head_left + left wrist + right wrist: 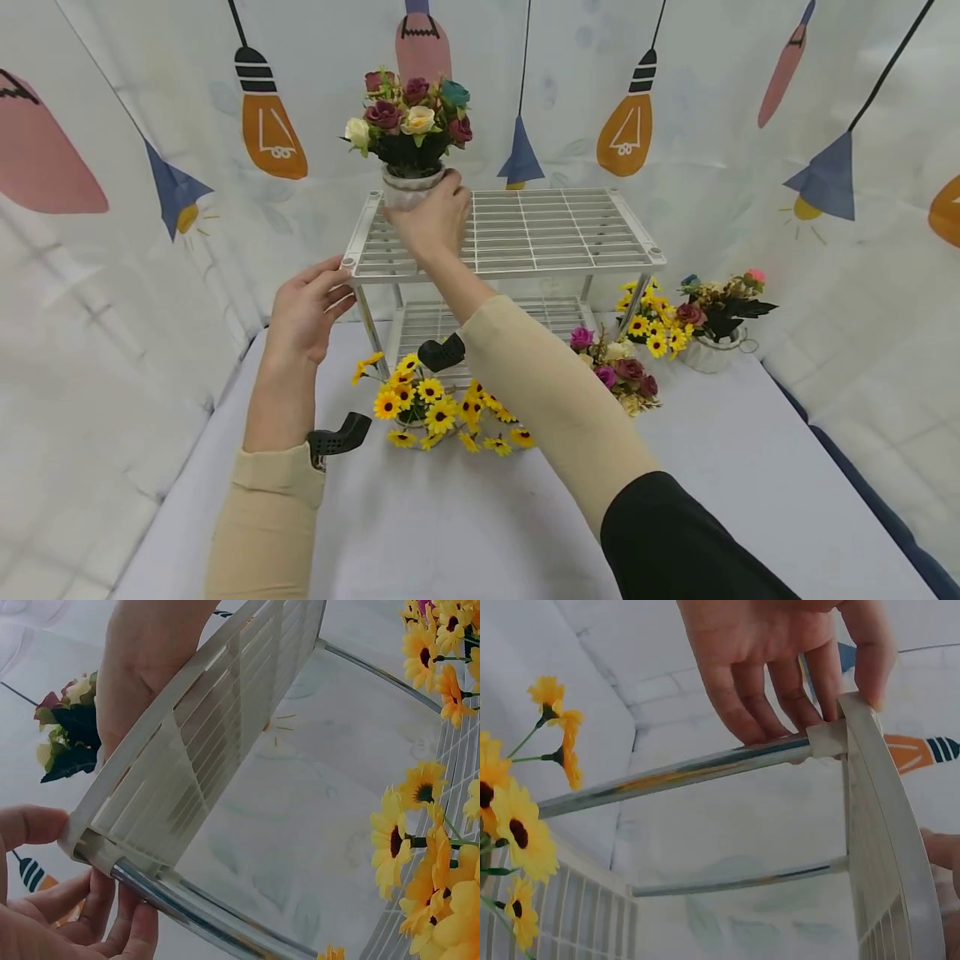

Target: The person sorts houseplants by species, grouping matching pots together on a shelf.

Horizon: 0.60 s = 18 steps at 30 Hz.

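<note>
At the back left of the white wire shelf rack [555,229], my right hand [438,217] grips a pale flowerpot [405,190] holding red, cream and teal artificial roses [411,117]. Whether the pot's base touches the top shelf, I cannot tell. My left hand [307,312] holds the rack's front left corner. In the left wrist view, the left thumb [34,825] lies on the shelf's edge while the fingers curl by the metal post [187,911]. The right wrist view shows the same left hand [780,667] at that corner.
Potted yellow daisies [431,404] stand before the rack's lower shelf [420,321]. Purple and cream flowers [618,371], more yellow daisies [656,321] and a white pot [712,354] of mixed flowers are at the right. A white cloth covers the table [750,483]; a printed curtain hangs behind.
</note>
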Motion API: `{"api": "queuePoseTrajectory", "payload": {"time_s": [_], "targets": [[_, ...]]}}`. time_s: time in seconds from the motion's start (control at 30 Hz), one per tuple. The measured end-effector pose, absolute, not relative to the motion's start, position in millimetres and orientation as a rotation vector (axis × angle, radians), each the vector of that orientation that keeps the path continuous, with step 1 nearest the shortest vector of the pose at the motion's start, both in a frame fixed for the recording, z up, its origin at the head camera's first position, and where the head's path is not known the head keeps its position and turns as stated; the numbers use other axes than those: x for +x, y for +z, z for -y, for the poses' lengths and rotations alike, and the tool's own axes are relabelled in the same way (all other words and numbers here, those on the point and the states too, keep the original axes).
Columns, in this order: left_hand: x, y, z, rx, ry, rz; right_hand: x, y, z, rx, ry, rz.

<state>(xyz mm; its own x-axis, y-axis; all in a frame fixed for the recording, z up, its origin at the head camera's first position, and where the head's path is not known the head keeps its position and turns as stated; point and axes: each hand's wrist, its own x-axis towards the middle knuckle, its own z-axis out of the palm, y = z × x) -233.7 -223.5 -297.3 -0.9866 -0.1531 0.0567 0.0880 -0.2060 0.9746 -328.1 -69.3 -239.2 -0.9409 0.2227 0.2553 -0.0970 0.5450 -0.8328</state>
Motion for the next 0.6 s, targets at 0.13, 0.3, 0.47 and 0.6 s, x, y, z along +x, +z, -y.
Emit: {"api": "queuePoseTrajectory", "payload": {"time_s": [0.13, 0.3, 0.47, 0.6], "targets": [[-234.7, -298.4, 224.1, 0.076, -2.335, 1.862, -323.6, -238.5, 60.1, 0.01, 1.255, 2.548], [-235.5, -299.4, 223.0, 0.067, -2.326, 1.863, -313.7, -233.5, 41.4, 0.13, 1.317, 2.542], [-233.4, -300.9, 222.2, 0.083, -2.318, 1.881, -299.0, -229.8, 16.2, 0.197, 1.454, 2.498], [-232.5, -301.1, 223.1, 0.082, -2.316, 1.878, -287.2, -230.8, -4.9, 0.237, 1.517, 2.465]]}}
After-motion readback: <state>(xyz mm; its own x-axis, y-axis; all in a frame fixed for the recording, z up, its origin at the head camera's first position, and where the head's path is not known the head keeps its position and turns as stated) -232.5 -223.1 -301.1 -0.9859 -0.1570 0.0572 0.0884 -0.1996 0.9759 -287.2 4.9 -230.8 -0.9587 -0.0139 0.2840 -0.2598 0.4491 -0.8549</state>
